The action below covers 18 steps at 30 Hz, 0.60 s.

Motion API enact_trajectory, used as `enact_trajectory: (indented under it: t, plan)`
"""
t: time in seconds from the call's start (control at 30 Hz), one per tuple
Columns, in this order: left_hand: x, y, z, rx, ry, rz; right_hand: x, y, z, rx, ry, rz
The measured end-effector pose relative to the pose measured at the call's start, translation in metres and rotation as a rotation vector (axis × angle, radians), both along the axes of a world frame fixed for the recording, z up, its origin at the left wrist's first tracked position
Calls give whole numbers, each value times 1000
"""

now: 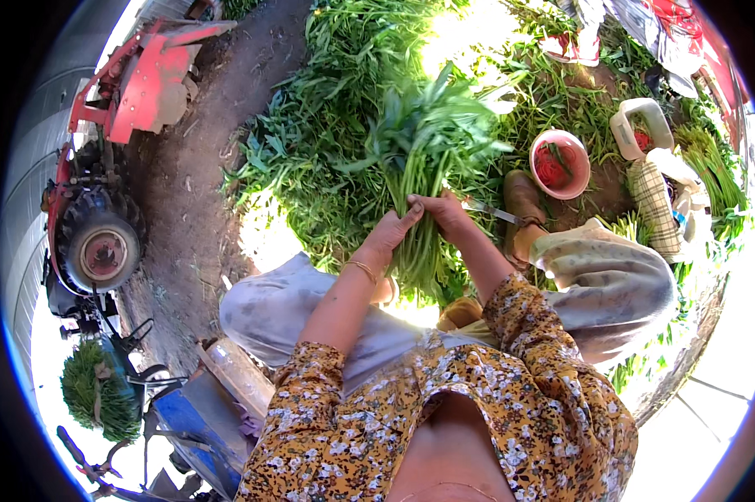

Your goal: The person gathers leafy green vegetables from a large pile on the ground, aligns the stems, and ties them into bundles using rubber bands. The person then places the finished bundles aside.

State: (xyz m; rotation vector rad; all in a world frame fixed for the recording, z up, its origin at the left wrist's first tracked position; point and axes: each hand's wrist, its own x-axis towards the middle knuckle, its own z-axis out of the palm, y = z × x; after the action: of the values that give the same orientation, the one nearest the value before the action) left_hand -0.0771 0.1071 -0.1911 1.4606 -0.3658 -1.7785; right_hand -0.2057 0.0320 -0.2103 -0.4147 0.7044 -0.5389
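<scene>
In the head view, the left fingers (412, 217) and right fingers (428, 202) grip a bunch of leafy green stems (417, 178) between them; a metal blade (498, 212) juts just right of the right fingers, a pink bucket (553, 140) farther right.

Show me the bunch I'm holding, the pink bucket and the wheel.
Bunch (432, 142): head view, on its leaves.
Pink bucket (580, 166): head view, on its inner wall, at the right.
Wheel (103, 253): head view, on its red hub.
</scene>
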Motion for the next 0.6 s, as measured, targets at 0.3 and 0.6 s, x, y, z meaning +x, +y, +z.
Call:
enact_trajectory:
  t: [0.3,0.6]
  plan:
    - [9,10,3,-107,-60,-119,8,9,-9,-33,-47,121]
    - [13,0,25,34,20,-239,-1,13,-10,138,-339,204]
